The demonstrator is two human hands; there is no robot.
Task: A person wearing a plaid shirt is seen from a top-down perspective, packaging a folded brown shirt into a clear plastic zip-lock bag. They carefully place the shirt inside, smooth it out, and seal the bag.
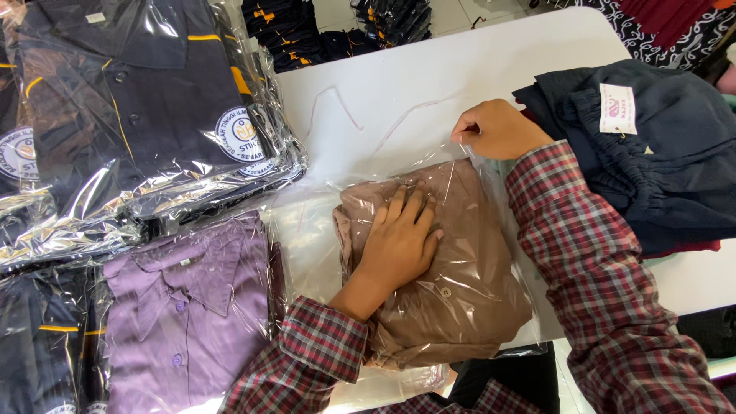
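Note:
A folded brown shirt (460, 284) lies on the white table (460, 69), partly inside a clear plastic bag (399, 130). My left hand (399, 241) rests flat on the shirt's upper left part, fingers spread, under the plastic film. My right hand (494, 129) pinches the far edge of the bag just above the shirt. Both sleeves are red plaid.
A stack of bagged dark navy shirts with yellow trim (138, 115) fills the left. A bagged purple shirt (188, 307) lies at lower left. Folded navy garments (652, 146) sit at right. More bagged dark shirts (330, 27) lie beyond the table's far edge.

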